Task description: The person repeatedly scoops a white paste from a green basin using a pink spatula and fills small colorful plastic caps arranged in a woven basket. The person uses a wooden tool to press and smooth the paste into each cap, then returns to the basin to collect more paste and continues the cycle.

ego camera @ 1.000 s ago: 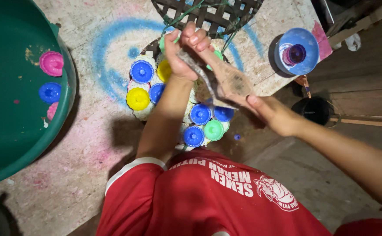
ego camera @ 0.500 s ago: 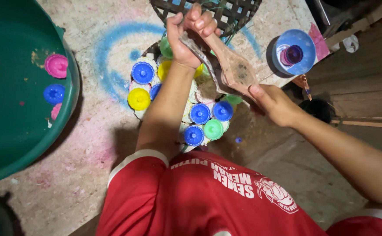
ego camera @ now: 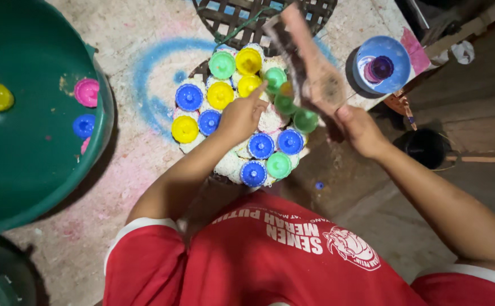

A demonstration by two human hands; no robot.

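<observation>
My right hand (ego camera: 361,129) grips the handle of a flat wooden paddle (ego camera: 310,62), held tilted above a round cluster of small blue, yellow and green plastic moulds (ego camera: 259,146). The moulds sit on white cakes on a woven tray (ego camera: 202,71). My left hand (ego camera: 240,116) rests on the middle of the cluster. Its fingers are bent and its forefinger reaches toward a green mould (ego camera: 274,78) under the paddle. I see nothing held in it.
A big green basin (ego camera: 38,170) at the left holds pink (ego camera: 86,92), blue and yellow moulds. A blue cup (ego camera: 380,63) stands at the upper right, a dark pot (ego camera: 426,148) below it. A woven rack (ego camera: 259,14) lies at the top. The floor is stained with blue and pink powder.
My left hand let go of the paddle's far end and came down onto the moulds. My right hand raised the paddle and moved it right.
</observation>
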